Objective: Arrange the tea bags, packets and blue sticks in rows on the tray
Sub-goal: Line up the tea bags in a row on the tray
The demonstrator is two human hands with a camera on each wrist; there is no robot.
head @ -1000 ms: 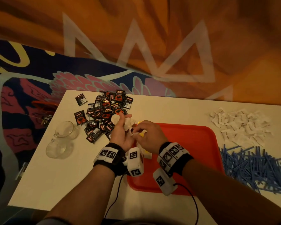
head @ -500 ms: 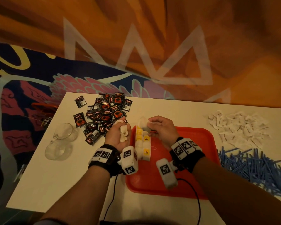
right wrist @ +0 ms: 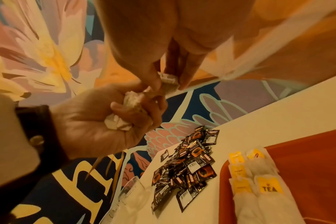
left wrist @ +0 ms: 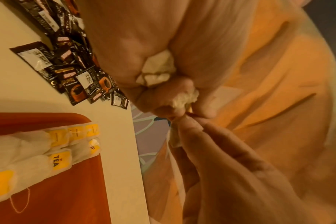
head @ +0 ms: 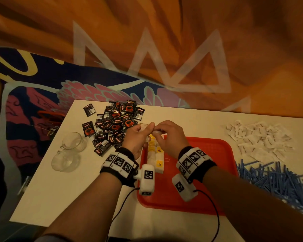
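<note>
The tea bag [right wrist: 168,81] I'm taking now is pinched at its top edge between the thumb and fingertips of my right hand [head: 168,137], in the air just past the tray's far left corner. My left hand [head: 138,137] is closed around a crumpled bunch of spare tea bags [right wrist: 118,121], and its fingertips meet my right hand's at the bag being passed.

Below, the red tray [head: 208,154] already carries 2 short rows of tea bags [head: 156,157] along its left edge, yellow tags facing up. To do this well, I think I should draw 1 bag free without dragging a string from the bunch, flatten it, then lay it at the far end of a row, tag lined up with its neighbours.

On the table [head: 59,189], the dark packets [head: 115,124] lie heaped left of the tray, 2 glass cups [head: 68,151] nearer me; white packets [head: 259,138] and blue sticks [head: 276,177] wait on the right, off the tray.
</note>
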